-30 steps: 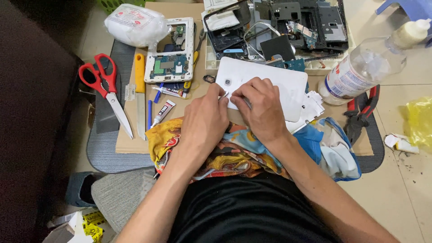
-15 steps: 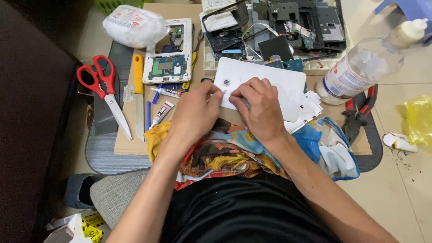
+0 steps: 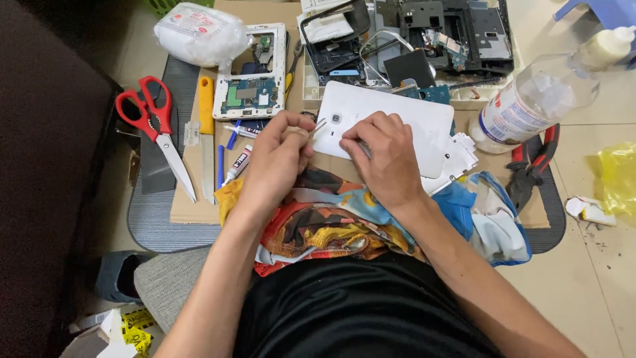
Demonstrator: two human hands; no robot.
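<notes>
— White plastic under both hands?

— Yes. The right hand (image 3: 381, 156) lies on the white tablet back cover (image 3: 387, 126), fingers curled and pressed down on its near edge. The left hand (image 3: 278, 156) sits just left of the cover, fingertips pinched on a thin metal tool (image 3: 318, 126) whose tip meets the cover's left edge.

— Where is the cover?

— On the cardboard sheet (image 3: 192, 209), above a colourful cloth (image 3: 318, 222) on the lap.

— Around it?

— An opened tablet frame with circuit board (image 3: 254, 79) to the left, then red-handled scissors (image 3: 149, 116). A clear plastic bottle (image 3: 530, 103) and red pliers (image 3: 533, 162) lie to the right.
</notes>
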